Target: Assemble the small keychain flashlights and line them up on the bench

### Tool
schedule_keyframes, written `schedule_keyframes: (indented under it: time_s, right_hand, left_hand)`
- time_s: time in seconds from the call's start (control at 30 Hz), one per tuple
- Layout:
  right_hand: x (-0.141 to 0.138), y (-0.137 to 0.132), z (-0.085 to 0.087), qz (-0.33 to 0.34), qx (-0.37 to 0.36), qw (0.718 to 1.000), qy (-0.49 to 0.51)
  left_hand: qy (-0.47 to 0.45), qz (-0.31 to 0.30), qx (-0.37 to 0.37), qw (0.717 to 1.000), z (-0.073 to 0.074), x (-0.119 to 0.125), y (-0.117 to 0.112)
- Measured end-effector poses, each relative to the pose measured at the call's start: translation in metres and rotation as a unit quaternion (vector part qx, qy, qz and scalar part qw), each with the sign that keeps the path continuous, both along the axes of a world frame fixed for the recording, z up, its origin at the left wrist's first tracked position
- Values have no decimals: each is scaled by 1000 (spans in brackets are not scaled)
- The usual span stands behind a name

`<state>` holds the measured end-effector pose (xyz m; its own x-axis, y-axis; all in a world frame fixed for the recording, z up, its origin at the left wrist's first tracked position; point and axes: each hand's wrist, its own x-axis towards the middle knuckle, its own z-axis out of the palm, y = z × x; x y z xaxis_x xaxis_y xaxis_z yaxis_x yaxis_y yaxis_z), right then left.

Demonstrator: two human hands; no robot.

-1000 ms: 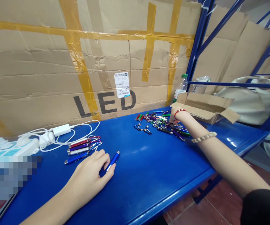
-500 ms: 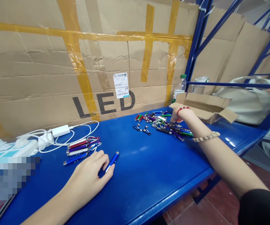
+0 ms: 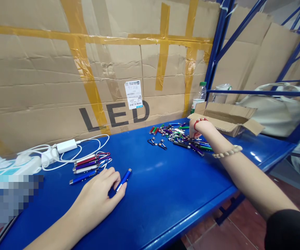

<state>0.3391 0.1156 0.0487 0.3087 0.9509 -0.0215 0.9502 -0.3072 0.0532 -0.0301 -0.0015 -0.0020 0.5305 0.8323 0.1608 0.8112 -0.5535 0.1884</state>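
Between the thumb and fingers of my left hand (image 3: pixel 104 191) is a small blue penlight (image 3: pixel 124 180), its silver end pointing up and away. Just left of that hand, several penlights with carabiner clips (image 3: pixel 86 168) lie side by side in red, purple, white and blue. My right hand (image 3: pixel 195 129) reaches down into a loose pile of penlights and metal clips (image 3: pixel 180 137) at the back of the table. Its fingertips are hidden behind the hand and among the pile, so what they touch does not show.
The blue table (image 3: pixel 150 194) backs onto a large taped carton (image 3: pixel 48 80). A small open cardboard box (image 3: pixel 228 119) and a green-capped bottle (image 3: pixel 199 97) stand at the right. White cables and a power strip (image 3: pixel 32 165) lie at the left. Blue rack posts (image 3: pixel 219 41) rise at right.
My right hand has sunk slightly into the pile. My left hand holds the blue penlight as before, and the view has shifted only a little.
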Motion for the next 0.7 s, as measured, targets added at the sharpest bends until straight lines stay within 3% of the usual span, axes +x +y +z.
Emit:
schedule_keyframes:
  time_s: [0.2,0.7]
  right_hand:
    - [-14,-7,0,-73,-99,992,30]
    - [-24,-11,2,-86,-95,991,24]
  left_hand:
    - [-14,-8,19,1000,0,-1,0]
    - [-6,-2,8,1000,1,0,0]
